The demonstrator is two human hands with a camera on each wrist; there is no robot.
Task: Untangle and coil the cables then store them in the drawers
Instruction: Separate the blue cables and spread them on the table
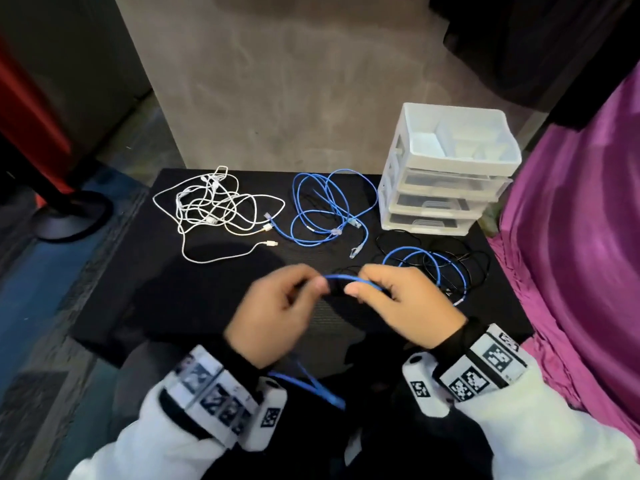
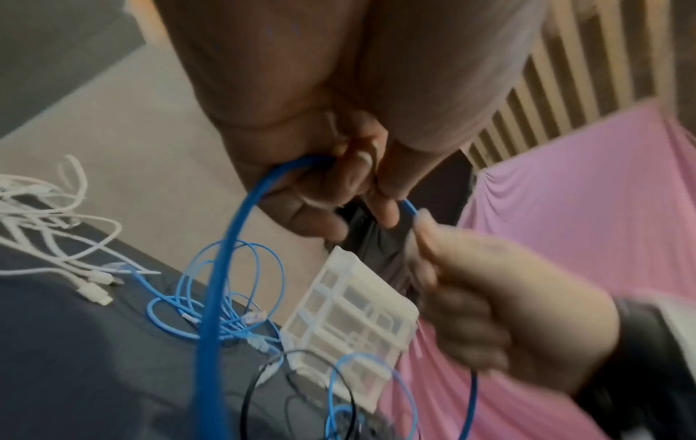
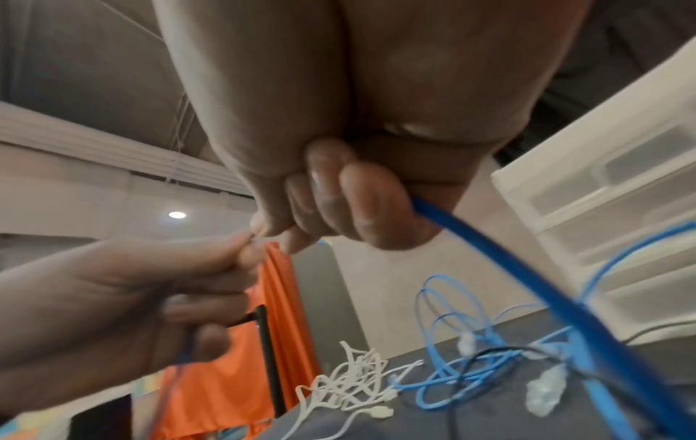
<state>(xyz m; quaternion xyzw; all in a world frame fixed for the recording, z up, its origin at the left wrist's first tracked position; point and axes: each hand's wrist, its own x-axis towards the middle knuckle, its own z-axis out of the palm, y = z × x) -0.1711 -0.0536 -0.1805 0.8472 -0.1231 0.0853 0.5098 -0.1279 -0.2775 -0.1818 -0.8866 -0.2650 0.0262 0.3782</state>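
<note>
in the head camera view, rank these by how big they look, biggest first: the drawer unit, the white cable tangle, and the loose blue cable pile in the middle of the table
1. drawer unit and white cable tangle: they cover much the same area, too close to rank.
2. blue cable pile: plainly the smallest.

All three sit at the table's far side, so nearness hardly skews this.

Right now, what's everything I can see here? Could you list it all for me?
white cable tangle: one heap, white, table's far left
blue cable bundle: one loose bundle, blue, table's far middle
blue and black cables: mixed pile, right, in front of drawers
drawer unit: one, white, far right corner, three closed drawers, open tray on top
table: one, black
held blue cable: one, between both hands
left hand: pinching the cable
right hand: pinching the cable
</note>
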